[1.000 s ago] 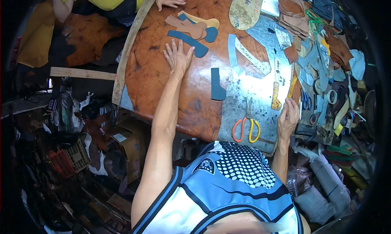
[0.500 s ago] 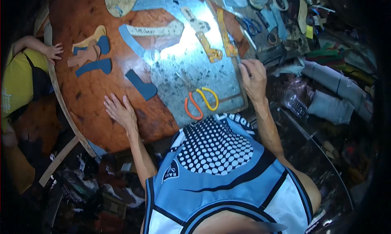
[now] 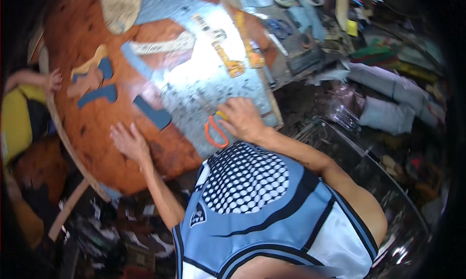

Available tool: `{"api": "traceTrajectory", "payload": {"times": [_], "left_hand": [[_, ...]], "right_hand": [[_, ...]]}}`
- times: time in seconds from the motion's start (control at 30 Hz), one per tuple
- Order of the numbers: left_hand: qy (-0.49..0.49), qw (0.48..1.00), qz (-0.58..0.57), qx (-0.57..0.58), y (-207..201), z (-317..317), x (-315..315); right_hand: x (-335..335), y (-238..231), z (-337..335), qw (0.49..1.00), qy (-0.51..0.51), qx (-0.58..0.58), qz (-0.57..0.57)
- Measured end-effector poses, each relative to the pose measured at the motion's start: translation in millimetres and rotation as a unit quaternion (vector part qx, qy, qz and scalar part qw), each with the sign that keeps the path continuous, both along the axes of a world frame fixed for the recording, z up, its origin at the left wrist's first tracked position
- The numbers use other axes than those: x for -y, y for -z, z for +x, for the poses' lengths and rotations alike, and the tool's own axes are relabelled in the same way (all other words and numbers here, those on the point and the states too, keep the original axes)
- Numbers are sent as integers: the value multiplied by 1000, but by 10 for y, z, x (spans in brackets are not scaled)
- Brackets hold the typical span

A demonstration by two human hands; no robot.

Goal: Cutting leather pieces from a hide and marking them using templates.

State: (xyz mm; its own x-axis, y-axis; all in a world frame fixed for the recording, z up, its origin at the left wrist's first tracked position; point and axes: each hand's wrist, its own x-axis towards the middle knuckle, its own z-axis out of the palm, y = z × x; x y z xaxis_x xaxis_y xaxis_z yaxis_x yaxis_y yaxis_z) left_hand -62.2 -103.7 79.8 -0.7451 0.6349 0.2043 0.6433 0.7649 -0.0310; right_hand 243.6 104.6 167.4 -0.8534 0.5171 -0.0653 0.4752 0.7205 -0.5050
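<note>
My left hand (image 3: 130,142) lies flat with fingers spread on the brown, stained tabletop (image 3: 170,150), holding nothing. Just beyond it rests a dark blue-grey cut piece (image 3: 153,113), straight at one end and rounded at the other. My right hand (image 3: 242,118) reaches over the grey metal sheet (image 3: 187,109), its fingers bent around the yellow loop of a pair of scissors. The scissors' orange loop (image 3: 208,135) stays visible beside the thumb. Their blades point away from me and still lie low over the sheet. Most of the yellow loop is hidden by the hand.
Several tan and blue-grey cut pieces (image 3: 87,87) lie at the left. Yellow patterns (image 3: 228,60) and a pale pattern (image 3: 162,46) sit farther back. Another person's hand (image 3: 55,80) touches the left table edge. Blue-handled scissors (image 3: 279,29) and wrapped rolls (image 3: 388,115) are to the right.
My right hand has moved left from the table's right edge onto the scissors' yellow loop. My left hand stays flat on the tabletop. The whole view has shifted somewhat.
</note>
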Motion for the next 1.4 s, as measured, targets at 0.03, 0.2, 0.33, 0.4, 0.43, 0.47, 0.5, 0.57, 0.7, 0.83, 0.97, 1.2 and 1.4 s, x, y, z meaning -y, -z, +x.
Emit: {"api": "traceTrajectory", "payload": {"times": [0.03, 0.2, 0.33, 0.4, 0.43, 0.47, 0.5, 0.57, 0.7, 0.83, 0.97, 1.2, 1.4], "left_hand": [[-8, 1000, -12, 13, -1, 21, -41], [-10, 998, 21, 55, -57, 49, -157], [-22, 997, 17, 66, -63, 0, -113], [-29, 997, 15, 67, -61, -11, -99], [-27, 997, 8, 77, -98, 26, -82], [-27, 996, 1, 87, -119, 41, -82], [-29, 996, 3, 84, -132, 33, -91], [-38, 995, -8, 97, -153, 55, -85], [-44, 995, -19, 91, -167, 74, -93], [-31, 995, 0, 97, -203, 68, -159], [-39, 994, 10, 106, -191, 80, -138], [-35, 993, 13, 111, -183, 59, -140], [-34, 995, 17, 96, -191, 63, -109]], "right_hand": [[-1, 38, -21, 1000, -2, 12, -9], [-72, 76, -101, 998, 15, -64, 17], [-263, -30, -139, 978, 67, -183, -70], [-457, -202, -146, 956, 104, -221, -163], [-545, -199, -113, 956, 102, -225, -162], [-664, -181, -103, 930, 149, -254, -221], [-798, -152, -114, 897, 195, -281, -281], [-1185, -80, -134, 823, 204, -387, -362], [-2180, -162, -272, 712, 255, -470, -456], [-3321, -24, -526, 935, 308, -144, -103], [-3933, 362, -850, 956, 287, 15, 52], [-3251, 155, -680, 939, 192, 21, 285], [-1918, -19, -269, 958, 242, 134, -70]]}}
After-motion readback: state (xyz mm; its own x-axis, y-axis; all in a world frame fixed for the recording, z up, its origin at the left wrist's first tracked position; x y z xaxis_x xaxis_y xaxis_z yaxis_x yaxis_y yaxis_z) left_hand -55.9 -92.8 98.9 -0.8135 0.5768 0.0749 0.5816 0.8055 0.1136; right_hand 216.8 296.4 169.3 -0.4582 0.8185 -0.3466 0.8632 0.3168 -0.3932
